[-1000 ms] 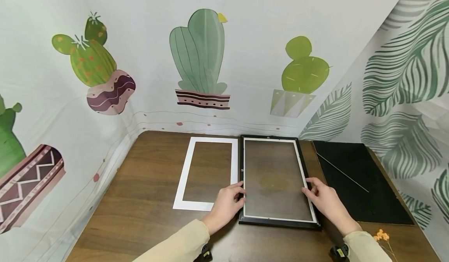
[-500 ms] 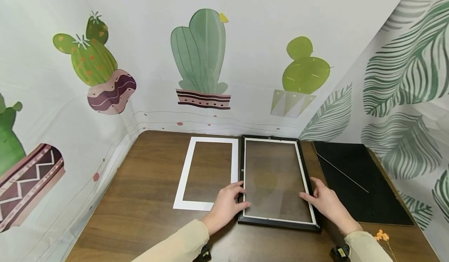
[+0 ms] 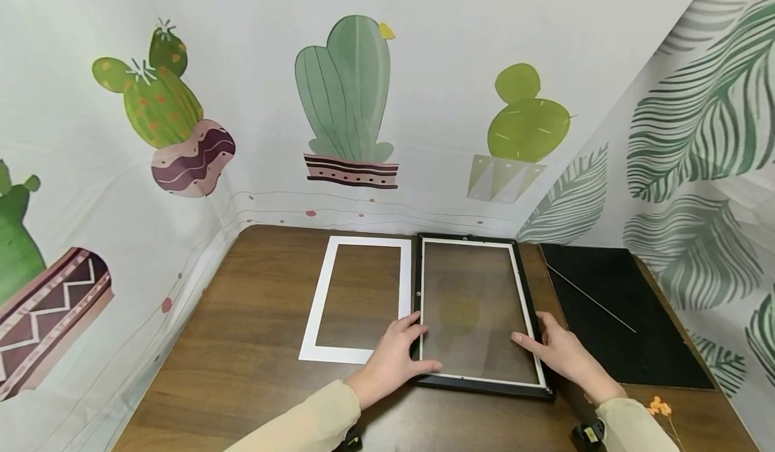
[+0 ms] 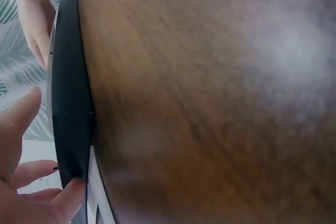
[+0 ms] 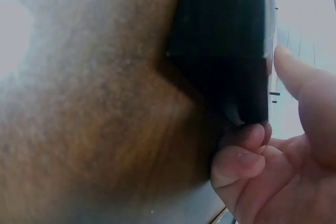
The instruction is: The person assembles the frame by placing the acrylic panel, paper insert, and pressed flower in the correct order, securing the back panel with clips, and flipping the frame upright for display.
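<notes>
Hands (image 3: 392, 356) (image 3: 568, 356) touch frame (image 3: 484, 386) on tabletop (image 3: 254, 331) below cactus-print backdrop (image 3: 432, 102).

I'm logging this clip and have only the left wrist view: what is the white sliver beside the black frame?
Observer: It is a white border with an open middle, lying on the wooden table to the left of the black frame.
Operator: What lies past the frame's right side?
Observer: A black sheet, with a thin rod slanting across it.
Operator: And the right hand, what are its fingers doing?
Observer: The right wrist view shows curled fingers at the frame's outer edge.
</notes>
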Available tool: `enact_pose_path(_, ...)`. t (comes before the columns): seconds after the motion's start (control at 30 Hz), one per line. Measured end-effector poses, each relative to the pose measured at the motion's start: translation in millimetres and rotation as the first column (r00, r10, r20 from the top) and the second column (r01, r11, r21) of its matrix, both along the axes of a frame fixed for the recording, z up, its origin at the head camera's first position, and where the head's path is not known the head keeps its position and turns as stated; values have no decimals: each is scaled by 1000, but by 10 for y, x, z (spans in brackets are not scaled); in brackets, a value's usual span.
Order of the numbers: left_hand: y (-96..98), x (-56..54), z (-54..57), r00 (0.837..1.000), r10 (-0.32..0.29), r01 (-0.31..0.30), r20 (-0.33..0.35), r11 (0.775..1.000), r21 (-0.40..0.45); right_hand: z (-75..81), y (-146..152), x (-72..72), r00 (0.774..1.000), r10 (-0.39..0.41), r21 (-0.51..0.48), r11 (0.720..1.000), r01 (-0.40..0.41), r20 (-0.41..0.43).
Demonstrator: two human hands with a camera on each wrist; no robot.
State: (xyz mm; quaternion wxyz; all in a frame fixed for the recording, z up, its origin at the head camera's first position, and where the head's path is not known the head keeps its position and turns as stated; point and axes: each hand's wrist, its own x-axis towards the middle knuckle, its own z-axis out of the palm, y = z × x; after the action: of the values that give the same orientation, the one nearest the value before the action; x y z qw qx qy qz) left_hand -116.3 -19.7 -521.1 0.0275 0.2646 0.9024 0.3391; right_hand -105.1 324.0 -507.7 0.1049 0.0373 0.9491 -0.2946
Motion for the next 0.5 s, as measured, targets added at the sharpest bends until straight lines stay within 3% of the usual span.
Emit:
enact_pose_path(0.3,-22,21,46,998,-44,45,45,999,-22,-12,49,18,999,35,-15,999,-35,3)
enact_pose_path(0.5,-35,8,26,997,-67,67,25,998,-16,7,60,7,998,47,-20,999,-46,43)
